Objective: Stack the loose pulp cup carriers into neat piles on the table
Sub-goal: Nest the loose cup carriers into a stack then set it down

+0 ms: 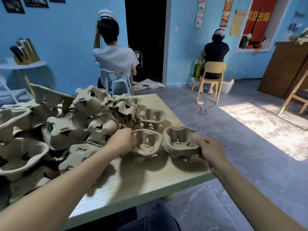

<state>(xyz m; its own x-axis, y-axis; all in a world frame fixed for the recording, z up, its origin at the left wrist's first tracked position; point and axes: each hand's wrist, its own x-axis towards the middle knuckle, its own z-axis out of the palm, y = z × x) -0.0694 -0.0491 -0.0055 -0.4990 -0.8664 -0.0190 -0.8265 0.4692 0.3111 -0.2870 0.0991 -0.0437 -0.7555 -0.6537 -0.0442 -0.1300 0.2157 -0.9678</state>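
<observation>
Moulded grey-brown pulp covers most of the pale wooden table (141,185): a tumbled heap of loose carriers (70,127), some upside down, some on their sides, fills everything left of the small nested pile (180,144) that stands near the table's right edge. That pile, a few two-cup carriers seated one inside another, serves as the collecting point, apparently kept apart from the heap so that nothing slides into it. The right hand (212,152) pinches the pile's near right rim with curled fingers and thumb, which I judge is to steady it and keep the layers aligned. Just left of the pile, almost touching it, sits a single upright carrier (146,144); the left hand (124,140) grips its left rim, fingers closed on the edge, probably ready to lift it across onto the pile. Behind this pair, another upright carrier (153,117) waits at the heap's fringe. Most of the work remains undone.
</observation>
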